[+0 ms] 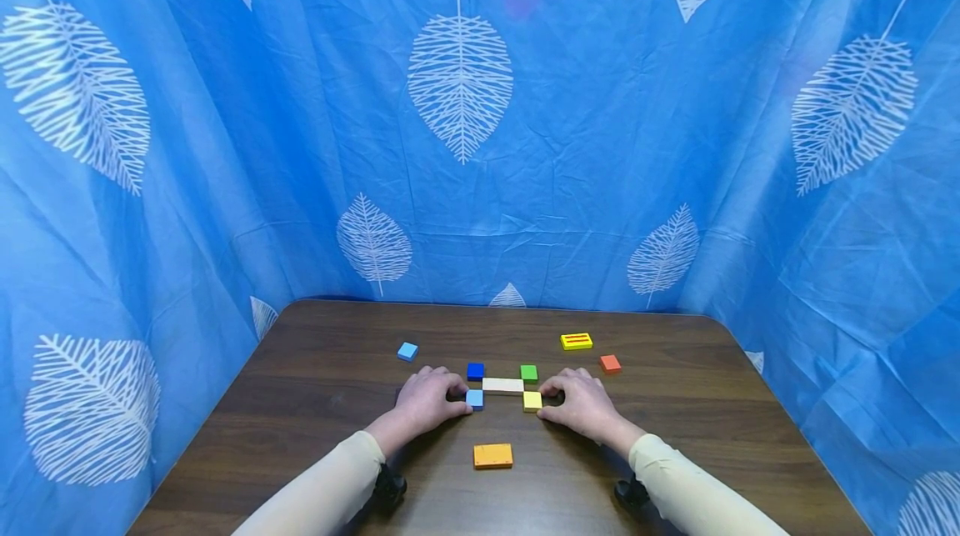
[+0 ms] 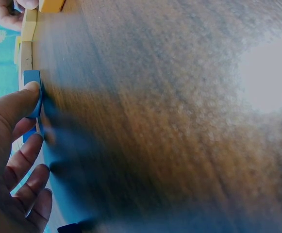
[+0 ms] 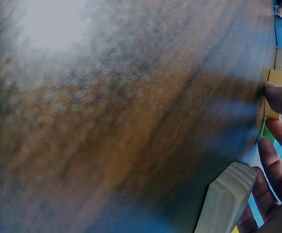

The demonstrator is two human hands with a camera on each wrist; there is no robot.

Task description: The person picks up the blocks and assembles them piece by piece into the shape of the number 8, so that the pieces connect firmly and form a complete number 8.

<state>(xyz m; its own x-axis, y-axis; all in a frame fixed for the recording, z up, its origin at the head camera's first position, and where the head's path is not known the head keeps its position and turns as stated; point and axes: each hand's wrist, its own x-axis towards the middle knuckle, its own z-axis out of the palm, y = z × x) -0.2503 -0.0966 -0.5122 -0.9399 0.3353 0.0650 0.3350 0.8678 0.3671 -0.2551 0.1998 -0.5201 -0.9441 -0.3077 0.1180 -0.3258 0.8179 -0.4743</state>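
Note:
My left hand (image 1: 426, 401) pinches a light blue square block (image 1: 475, 400) between thumb and finger. My right hand (image 1: 585, 407) pinches a pale yellow square block (image 1: 532, 402) the same way. Between and just beyond these two lies a white plank-shaped block (image 1: 502, 386). A dark blue block (image 1: 476, 371) sits behind the light blue one, and a green block (image 1: 528, 373) behind the yellow one. From the right wrist, a pale wooden block with a ridged end (image 3: 228, 196) shows by the right hand's lower fingers; the hand hides it in the head view.
Nearer to me on the brown table (image 1: 315, 353) lies an orange rectangular block (image 1: 492, 457). Another light blue block (image 1: 407, 351) is at the back left. Toward the back right are a yellow block with red stripes (image 1: 576, 342) and a red-orange block (image 1: 611, 364). A blue leaf-patterned curtain (image 1: 570, 144) surrounds the table.

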